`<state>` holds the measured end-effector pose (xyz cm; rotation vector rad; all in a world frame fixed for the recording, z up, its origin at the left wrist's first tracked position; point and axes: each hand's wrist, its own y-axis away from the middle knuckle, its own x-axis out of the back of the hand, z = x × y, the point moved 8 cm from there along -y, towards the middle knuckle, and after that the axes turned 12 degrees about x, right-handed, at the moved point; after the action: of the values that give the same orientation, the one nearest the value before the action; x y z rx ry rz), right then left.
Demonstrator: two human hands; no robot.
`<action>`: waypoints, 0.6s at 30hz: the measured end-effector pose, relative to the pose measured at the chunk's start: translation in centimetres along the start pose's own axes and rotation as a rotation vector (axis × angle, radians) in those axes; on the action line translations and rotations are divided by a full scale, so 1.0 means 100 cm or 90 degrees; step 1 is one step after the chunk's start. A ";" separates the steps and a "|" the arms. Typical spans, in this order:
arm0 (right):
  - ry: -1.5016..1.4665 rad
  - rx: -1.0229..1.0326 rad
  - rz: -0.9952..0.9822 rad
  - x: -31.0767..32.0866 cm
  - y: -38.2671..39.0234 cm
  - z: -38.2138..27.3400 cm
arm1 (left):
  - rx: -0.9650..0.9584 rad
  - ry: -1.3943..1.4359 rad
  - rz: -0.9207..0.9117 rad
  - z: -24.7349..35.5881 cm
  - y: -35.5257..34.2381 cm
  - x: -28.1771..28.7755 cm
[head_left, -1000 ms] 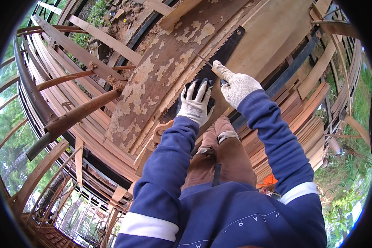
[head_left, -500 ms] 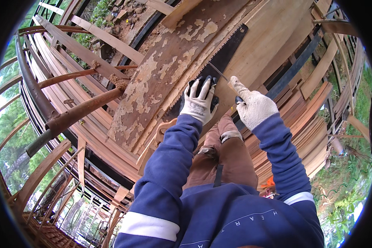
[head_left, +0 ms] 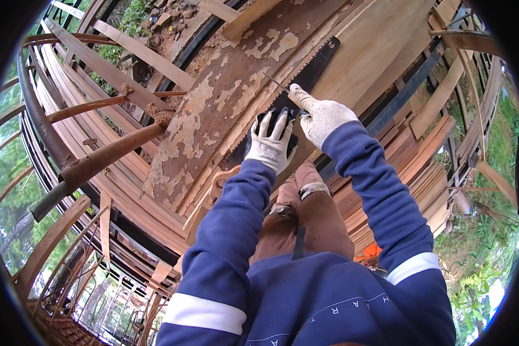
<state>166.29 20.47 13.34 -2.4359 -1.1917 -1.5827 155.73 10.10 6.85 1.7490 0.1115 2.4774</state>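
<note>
A hand saw (head_left: pixel 314 68) with a dark blade lies slantwise on the boards, its toothed edge facing up and left. Its wooden handle (head_left: pixel 221 181) shows beside my left sleeve. My left hand (head_left: pixel 269 144), in a white glove with dark fingertips, lies spread on the blade and presses it down. In my gloved right hand (head_left: pixel 324 116) is a thin metal file (head_left: pixel 277 82), with the index finger stretched along it. The file crosses the toothed edge just beyond my left fingertips, its tip over the board with patchy bark (head_left: pixel 210 112). The file's grip is hidden in the glove.
Under the saw's right side lies a wide pale plank (head_left: pixel 366 49). A rusty pipe (head_left: pixel 112 151) juts in from the left toward the bark board. Stacked boards (head_left: pixel 424 155) lie to the right, and long slats (head_left: pixel 138 199) to the left. My legs (head_left: pixel 311 225) are close below the saw.
My right hand has moved left and slightly up, pushing the file further across the saw's teeth. My left hand stays on the blade; the whole view has shifted slightly.
</note>
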 end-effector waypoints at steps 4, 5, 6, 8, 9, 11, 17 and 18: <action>-0.099 0.060 0.162 0.015 0.027 0.001 | 0.004 0.011 -0.011 -0.004 0.003 0.002; -0.111 0.068 0.202 0.023 0.036 0.002 | 0.001 -0.002 0.017 -0.003 0.002 0.004; -0.122 0.074 0.241 0.031 0.046 0.003 | 0.000 0.002 0.018 -0.003 0.001 0.005; -0.054 0.022 0.157 0.018 0.062 0.005 | -0.002 0.009 0.021 -0.002 0.001 0.007; -0.041 0.018 0.137 0.014 0.068 0.005 | 0.000 0.009 0.018 -0.001 0.001 0.007; -0.016 0.013 0.097 0.003 0.075 0.008 | 0.005 0.006 0.014 0.000 0.000 0.008; 0.025 0.006 0.084 0.003 0.073 0.010 | 0.001 0.014 0.021 -0.001 0.001 0.004; 0.033 0.009 0.079 0.005 0.071 0.008 | 0.003 0.011 0.018 -0.002 0.002 0.003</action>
<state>171.24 16.01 16.03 -2.3929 -1.0193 -1.5877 155.46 9.99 7.08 1.7430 0.0946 2.5138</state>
